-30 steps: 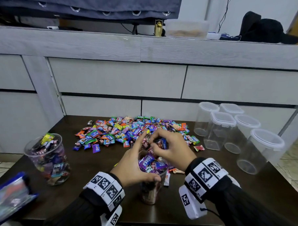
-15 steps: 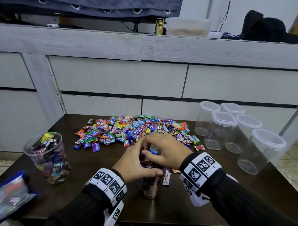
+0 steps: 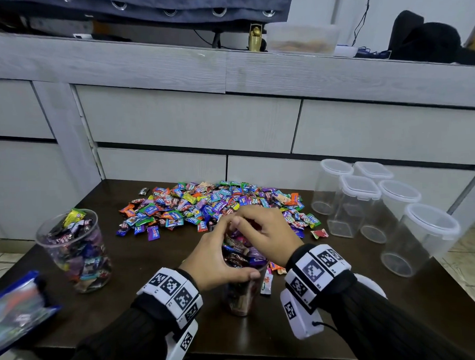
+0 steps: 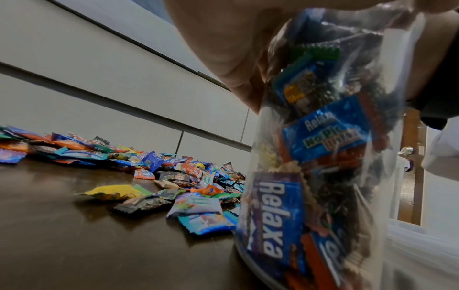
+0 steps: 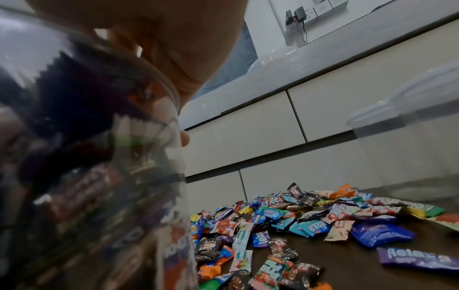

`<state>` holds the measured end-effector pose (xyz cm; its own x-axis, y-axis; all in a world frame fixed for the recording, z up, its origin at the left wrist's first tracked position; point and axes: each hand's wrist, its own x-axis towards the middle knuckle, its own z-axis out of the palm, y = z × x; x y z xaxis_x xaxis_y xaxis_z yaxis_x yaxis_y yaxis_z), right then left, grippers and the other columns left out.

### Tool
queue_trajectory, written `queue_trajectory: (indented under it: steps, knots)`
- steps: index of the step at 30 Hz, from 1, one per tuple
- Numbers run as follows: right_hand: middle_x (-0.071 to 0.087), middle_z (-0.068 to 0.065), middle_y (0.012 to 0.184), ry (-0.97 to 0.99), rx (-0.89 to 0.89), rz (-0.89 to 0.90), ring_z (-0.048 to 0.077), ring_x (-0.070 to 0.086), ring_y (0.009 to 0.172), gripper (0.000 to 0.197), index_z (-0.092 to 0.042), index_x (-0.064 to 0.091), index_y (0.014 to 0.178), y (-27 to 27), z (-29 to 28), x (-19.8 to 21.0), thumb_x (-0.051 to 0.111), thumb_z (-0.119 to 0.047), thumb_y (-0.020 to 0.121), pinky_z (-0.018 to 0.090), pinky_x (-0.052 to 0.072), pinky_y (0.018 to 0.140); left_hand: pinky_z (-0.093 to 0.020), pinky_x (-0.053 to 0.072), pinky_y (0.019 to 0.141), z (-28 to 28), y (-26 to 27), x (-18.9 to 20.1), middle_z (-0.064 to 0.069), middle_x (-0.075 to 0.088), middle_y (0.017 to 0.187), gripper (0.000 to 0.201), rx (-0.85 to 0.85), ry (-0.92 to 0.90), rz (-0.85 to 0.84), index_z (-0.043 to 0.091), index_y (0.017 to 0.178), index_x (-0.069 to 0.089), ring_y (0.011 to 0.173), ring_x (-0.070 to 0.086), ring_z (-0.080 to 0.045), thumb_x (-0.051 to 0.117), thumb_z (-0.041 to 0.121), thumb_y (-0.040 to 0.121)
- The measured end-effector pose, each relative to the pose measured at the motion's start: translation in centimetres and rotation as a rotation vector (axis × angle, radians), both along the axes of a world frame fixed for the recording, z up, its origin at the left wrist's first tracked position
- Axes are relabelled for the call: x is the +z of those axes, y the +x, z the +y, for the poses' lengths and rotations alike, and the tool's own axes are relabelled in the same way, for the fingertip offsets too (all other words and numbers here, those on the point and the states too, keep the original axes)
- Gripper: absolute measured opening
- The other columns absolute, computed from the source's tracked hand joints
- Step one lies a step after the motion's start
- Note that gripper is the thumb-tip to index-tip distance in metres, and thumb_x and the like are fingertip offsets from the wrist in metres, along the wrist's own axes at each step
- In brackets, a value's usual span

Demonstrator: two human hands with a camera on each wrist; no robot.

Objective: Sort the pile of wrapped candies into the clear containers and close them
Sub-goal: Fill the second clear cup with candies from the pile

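A clear container [image 3: 240,299] heaped with wrapped candies stands near the dark table's front edge. My left hand [image 3: 215,259] grips its rim, with the thumb on the near side and the index finger arched round the far side. My right hand [image 3: 266,233] hovers over the mouth with fingers curled down onto the candies; what lies under them is hidden. The colourful candy pile [image 3: 213,205] lies just behind. The left wrist view shows the packed container [image 4: 323,157] under my palm [image 4: 223,49]. The right wrist view shows the container [image 5: 87,176] and the pile [image 5: 298,215].
An open, candy-filled jar [image 3: 76,249] stands at the left. Several empty lidded containers [image 3: 360,204] cluster at the right. A blue bag [image 3: 16,306] lies on the left corner. Stray candies [image 3: 266,283] lie beside the held container. Grey drawers [image 3: 190,127] rise behind the table.
My right hand came down from just above the container onto its mouth with the candies it carried, then shifted slightly right. The left hand stayed on the rim.
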<state>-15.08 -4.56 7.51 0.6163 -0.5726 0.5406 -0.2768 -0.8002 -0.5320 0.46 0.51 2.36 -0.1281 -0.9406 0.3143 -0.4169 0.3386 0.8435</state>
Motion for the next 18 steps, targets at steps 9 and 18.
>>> queue_trajectory:
  steps: [9,18]
  knots:
    - [0.07,-0.003,0.08,0.029,0.143,0.179,0.006,0.064,0.074,0.008,-0.013,0.071,0.082,-1.5,0.3,1.4,0.074,-0.012,0.075,0.019,0.049,0.07,-0.029,0.05,0.096,-0.1,0.1,0.0,0.011,0.068,0.115,0.088,-0.042,0.014,0.025,0.027,0.129,0.049,0.111,0.063,-0.002,0.088,0.049,0.054]
    - [0.07,0.003,0.095,-0.105,0.169,0.599,0.019,0.061,0.093,0.015,-0.016,0.076,0.094,-0.8,0.9,2.0,0.068,-0.023,0.083,0.038,0.05,0.081,-0.034,0.046,0.106,-0.1,0.0,0.0,0.006,0.065,0.124,0.093,-0.054,0.034,0.054,0.029,0.133,0.045,0.12,0.059,-0.005,0.089,0.043,0.052]
